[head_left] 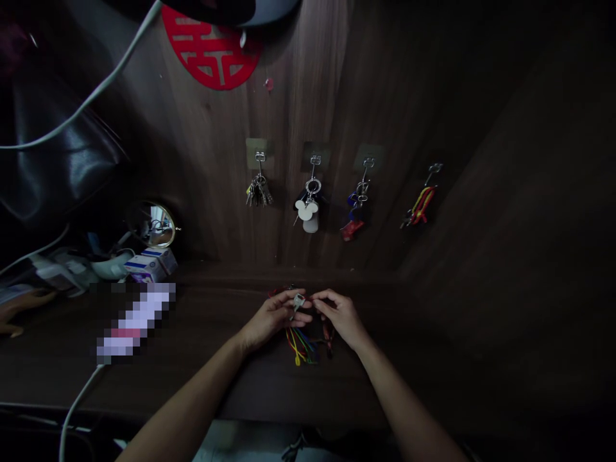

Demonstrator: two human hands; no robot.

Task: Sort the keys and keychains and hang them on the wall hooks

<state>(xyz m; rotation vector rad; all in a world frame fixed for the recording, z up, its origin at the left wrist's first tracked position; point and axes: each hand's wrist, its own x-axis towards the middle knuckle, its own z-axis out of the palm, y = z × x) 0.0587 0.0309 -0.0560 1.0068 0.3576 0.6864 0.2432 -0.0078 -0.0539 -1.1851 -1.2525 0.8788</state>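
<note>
My left hand (276, 316) holds a silver key (298, 301) that lies across its fingers, palm turned up. Close on the right, my right hand (339, 314) has its thumb and fingertips pinched near the key's head, on something small and reddish that I cannot make out. Below and behind the hands, colored cords (299, 350) in yellow, red, green and blue lie on the dark wooden desk (231, 385). A brownish-red item (328, 335) lies under my right hand, partly hidden.
Key bunches hang from wall hooks: plain keys (260, 191), a mouse-head charm (307, 209), a red-and-blue charm (353, 224) and a red-yellow cord (423, 204). At left are a round mirror (161, 226), small boxes (149, 264), a bottle (55, 273), a black bag (62, 147) and a white cable (79, 391).
</note>
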